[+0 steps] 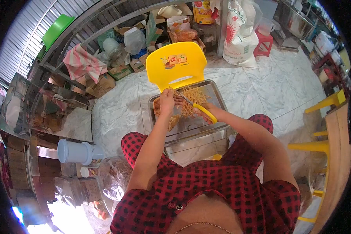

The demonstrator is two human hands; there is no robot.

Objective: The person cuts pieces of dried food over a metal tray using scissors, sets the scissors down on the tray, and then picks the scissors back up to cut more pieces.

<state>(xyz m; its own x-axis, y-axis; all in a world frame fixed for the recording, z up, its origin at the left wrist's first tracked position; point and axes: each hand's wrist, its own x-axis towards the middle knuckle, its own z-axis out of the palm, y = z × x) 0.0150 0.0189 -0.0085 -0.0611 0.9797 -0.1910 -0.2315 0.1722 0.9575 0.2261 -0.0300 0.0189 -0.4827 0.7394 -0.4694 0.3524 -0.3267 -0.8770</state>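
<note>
My right hand point(204, 112) grips a pair of scissors point(208, 113) by the yellow handles, and the blades point up and left toward my left hand point(169, 102). The fingers of my left hand are closed near the blade tips; they pinch something brown, mostly hidden, whose kind I cannot make out. Beneath both hands lies a metal tray point(221, 102). A heap of thin, light-brown strips point(195, 94) covers its far middle. Flat brown pieces point(157, 106) lie at the tray's left side, and another piece point(174, 123) rests just below my left hand.
A yellow chair back point(175, 60) rises behind the tray. Beyond it stand a white sack point(240, 37), a red stool point(263, 43) and shelves of boxes and bags. White buckets point(72, 151) are at the left; yellow chairs point(327, 102) and a wooden tabletop point(336, 156) at the right.
</note>
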